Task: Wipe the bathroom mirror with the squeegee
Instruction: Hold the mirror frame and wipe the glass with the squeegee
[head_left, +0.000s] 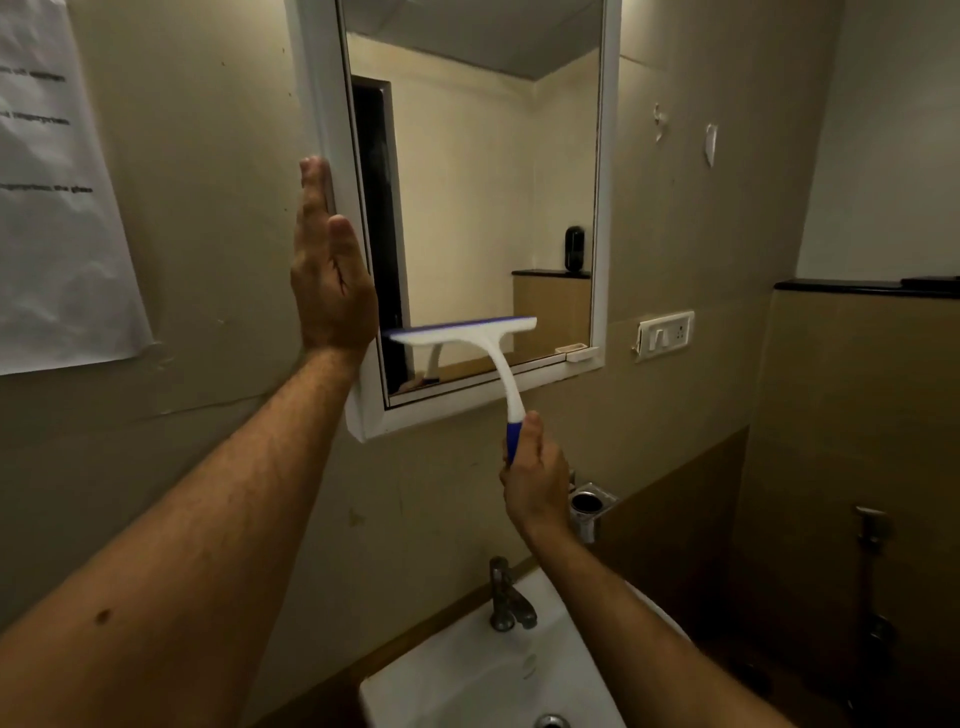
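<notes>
The white-framed bathroom mirror (467, 182) hangs on the beige wall straight ahead. My right hand (532, 475) grips the blue end of the squeegee's handle, below the mirror's bottom frame. The white squeegee (483, 338) has a blue blade that lies level against the lower left part of the glass. My left hand (330, 265) is flat with fingers straight, pressed against the outer left side of the mirror's frame, holding nothing.
A white sink (467, 680) with a metal tap (506, 597) sits below. A metal holder (589, 506) is fixed to the wall under the mirror. A switch plate (665, 335) is to the right, a paper notice (57, 208) to the left, and a hose sprayer (872, 530) at far right.
</notes>
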